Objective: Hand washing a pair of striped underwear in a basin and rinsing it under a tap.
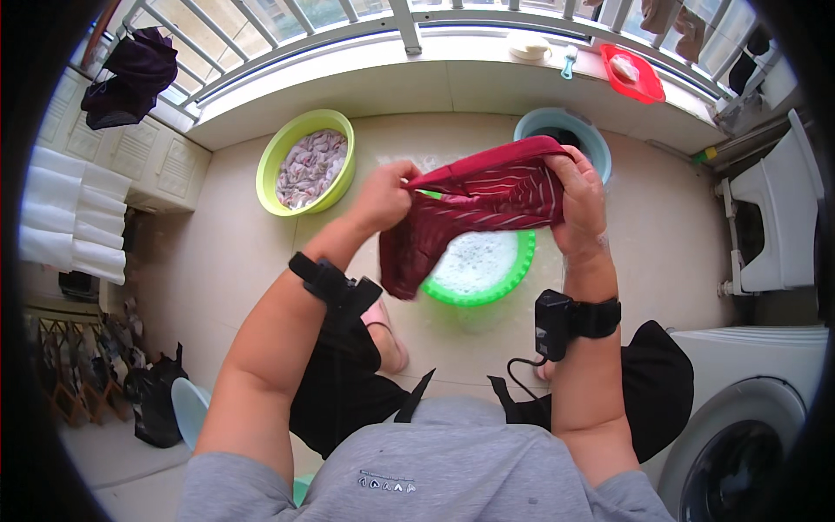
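Note:
A dark red garment with thin pale stripes [474, 213] hangs stretched between both my hands above a bright green basin of soapy water [513, 278]. My left hand [383, 196] pinches its left edge. My right hand [578, 196] grips the right side, with cloth folded over the fingers. The lower part of the garment droops toward the basin's left rim. Both wrists wear black straps with small devices.
A lime-green basin [274, 165] holding pale patterned laundry sits to the left on the tiled floor. A light blue bucket [600, 148] stands behind my right hand. A washing machine [748, 418] is at lower right. A red dish [633, 74] rests on the ledge by the railing.

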`<state>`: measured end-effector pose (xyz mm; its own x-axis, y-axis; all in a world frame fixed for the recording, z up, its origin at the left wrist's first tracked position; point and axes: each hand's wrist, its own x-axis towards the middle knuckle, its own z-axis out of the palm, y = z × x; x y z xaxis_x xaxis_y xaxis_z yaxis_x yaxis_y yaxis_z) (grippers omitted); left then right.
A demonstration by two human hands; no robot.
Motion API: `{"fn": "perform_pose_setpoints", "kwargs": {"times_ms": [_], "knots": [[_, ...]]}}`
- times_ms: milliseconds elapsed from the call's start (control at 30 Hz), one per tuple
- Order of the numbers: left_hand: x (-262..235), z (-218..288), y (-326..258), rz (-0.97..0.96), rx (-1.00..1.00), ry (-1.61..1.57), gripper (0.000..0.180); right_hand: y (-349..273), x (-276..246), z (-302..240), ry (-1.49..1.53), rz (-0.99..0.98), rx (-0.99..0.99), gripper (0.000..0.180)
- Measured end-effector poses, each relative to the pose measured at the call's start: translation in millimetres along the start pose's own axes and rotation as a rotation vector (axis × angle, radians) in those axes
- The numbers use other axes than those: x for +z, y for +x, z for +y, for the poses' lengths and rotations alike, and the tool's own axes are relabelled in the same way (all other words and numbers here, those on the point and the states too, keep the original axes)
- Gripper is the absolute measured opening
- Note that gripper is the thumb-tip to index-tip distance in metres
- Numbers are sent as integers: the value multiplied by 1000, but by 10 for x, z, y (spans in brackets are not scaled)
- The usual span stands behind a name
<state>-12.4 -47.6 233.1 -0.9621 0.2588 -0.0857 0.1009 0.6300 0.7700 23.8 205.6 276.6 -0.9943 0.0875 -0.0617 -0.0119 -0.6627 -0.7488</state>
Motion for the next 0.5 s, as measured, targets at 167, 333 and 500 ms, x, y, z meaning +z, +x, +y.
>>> {"fn": "perform_pose_setpoints", "kwargs": {"times_ms": [167,333,500], "knots": [[-253,433,-55,-127,-240,-697,15,117,-360,-12,-452,139,-108,8],[-299,506,-102,-473,-175,-1116,33,141,-360,94,-463,128,-130,10],[-180,822,-138,-594,-77,-1363,43,122,-346,160,-986,22,-256,13]]}}
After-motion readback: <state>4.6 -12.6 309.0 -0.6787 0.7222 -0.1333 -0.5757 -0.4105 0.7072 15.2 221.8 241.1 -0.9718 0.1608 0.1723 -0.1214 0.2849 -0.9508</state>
